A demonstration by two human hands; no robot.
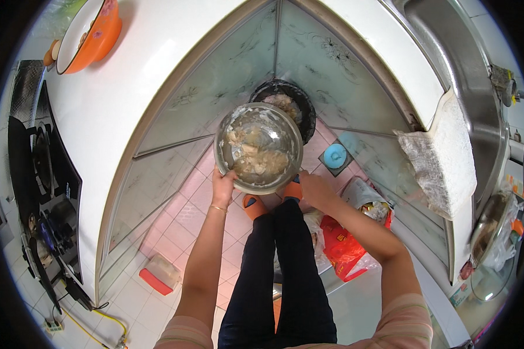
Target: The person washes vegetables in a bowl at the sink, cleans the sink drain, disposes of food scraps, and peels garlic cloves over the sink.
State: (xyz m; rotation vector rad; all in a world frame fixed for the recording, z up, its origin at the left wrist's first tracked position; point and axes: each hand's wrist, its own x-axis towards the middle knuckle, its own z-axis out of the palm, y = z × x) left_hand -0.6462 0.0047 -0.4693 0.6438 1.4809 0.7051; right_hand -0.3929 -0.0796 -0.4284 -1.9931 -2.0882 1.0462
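Observation:
A round metal bowl with pale, wet food scraps and a whitish residue inside is held over the floor. My left hand grips its lower left rim, the thumb on the edge. Near the lower right rim is my right hand, its fingers curled; whether it touches the bowl or holds something cannot be told. Beyond the bowl, partly covered by it, a black-lined bin stands in the cabinet corner with similar pale scraps in it.
A blue round drain cover lies right of the bin. Red plastic bags sit beside my legs. Glass cabinet doors enclose the corner. On the white counter is an orange bowl; a cloth hangs by the steel sink.

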